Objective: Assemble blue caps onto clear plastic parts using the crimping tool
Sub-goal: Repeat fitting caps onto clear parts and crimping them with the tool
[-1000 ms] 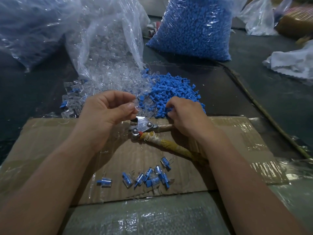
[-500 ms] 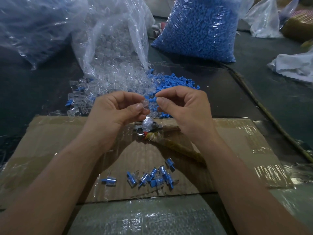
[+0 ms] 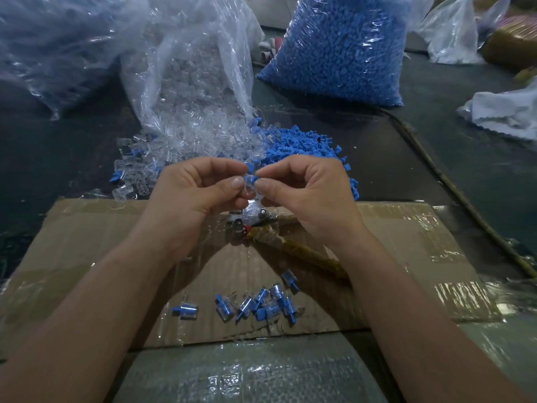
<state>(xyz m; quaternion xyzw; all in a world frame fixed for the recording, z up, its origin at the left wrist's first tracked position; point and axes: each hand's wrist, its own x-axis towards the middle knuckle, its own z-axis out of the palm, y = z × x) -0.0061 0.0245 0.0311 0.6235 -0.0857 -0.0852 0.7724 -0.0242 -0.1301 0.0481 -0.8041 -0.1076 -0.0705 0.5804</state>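
Right now the fitting step is in hand. You hold both hands up over the cardboard sheet (image 3: 406,242). Your left hand (image 3: 197,196) pinches a clear plastic part (image 3: 249,188) between thumb and forefinger, and your right hand (image 3: 308,193) pinches a blue cap (image 3: 252,178) against it. The fingers (image 3: 232,183) of both hands are curled in onto the two pieces.

Cap and part touch, but whether the cap is fully seated cannot be told, since your fingertips cover much of the joint.

The crimping tool (image 3: 255,225) lies untouched on the cardboard just below your hands, with its metal head toward the loose piles and its wrapped handle running back under your right wrist. The next move likely calls for you to push the cap square into the part, steady the pair in your left hand, and free your right hand for the tool's handle.

Finished pieces (image 3: 261,306) lie clustered nearer you on the cardboard. The loose blue caps (image 3: 302,144) and loose clear parts (image 3: 189,141) are heaped on the desk (image 3: 465,158) beyond.
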